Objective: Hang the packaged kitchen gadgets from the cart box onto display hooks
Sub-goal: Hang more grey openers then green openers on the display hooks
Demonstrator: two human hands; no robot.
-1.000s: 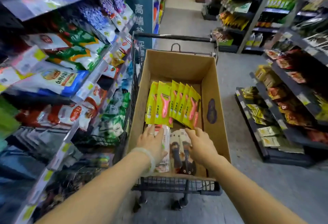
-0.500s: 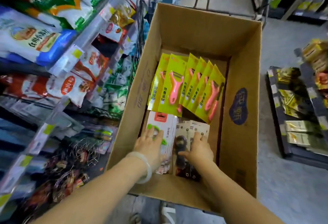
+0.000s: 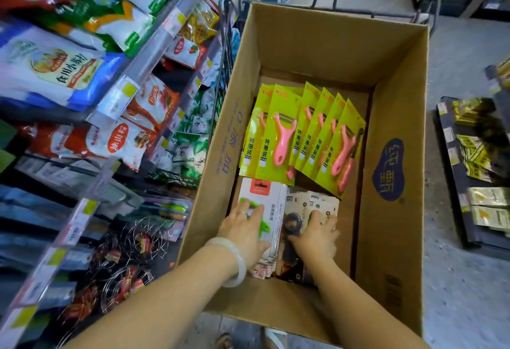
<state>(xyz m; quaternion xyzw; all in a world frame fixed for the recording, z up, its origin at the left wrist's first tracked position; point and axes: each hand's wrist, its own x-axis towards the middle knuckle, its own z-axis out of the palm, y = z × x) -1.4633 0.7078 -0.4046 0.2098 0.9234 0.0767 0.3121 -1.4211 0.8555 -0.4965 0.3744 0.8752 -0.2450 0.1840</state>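
The head view is looking down into an open cardboard box (image 3: pixel 392 105) sitting in a black wire cart (image 3: pixel 224 53), in a shop aisle with a grey speckled floor (image 3: pixel 455 293).

Inside the box, a fanned row of yellow-green packs (image 3: pixel 278 161) with pink peelers is lying toward the far end. Nearer, two stacks are lying side by side on the box bottom: white packs (image 3: pixel 265 196) with a red top and a green gadget, and beige packs (image 3: pixel 311 205) with a dark gadget.

The left hand (image 3: pixel 244 231) is lying flat on the white packs, fingers fairly straight and spread, a ring on one finger and a pale bangle (image 3: pixel 234 260) on the wrist. The right hand (image 3: pixel 317 234) is resting on the beige packs with fingers bent over their top edge (whether it is truly gripping them I cannot tell).

To the left, shelves (image 3: pixel 143 64) are holding bagged foods, with price tags along the rails; lower down, wire whisks (image 3: pixel 129 254) are hanging. To the right, a low dark shelf (image 3: pixel 452 183) is carrying yellow packets.
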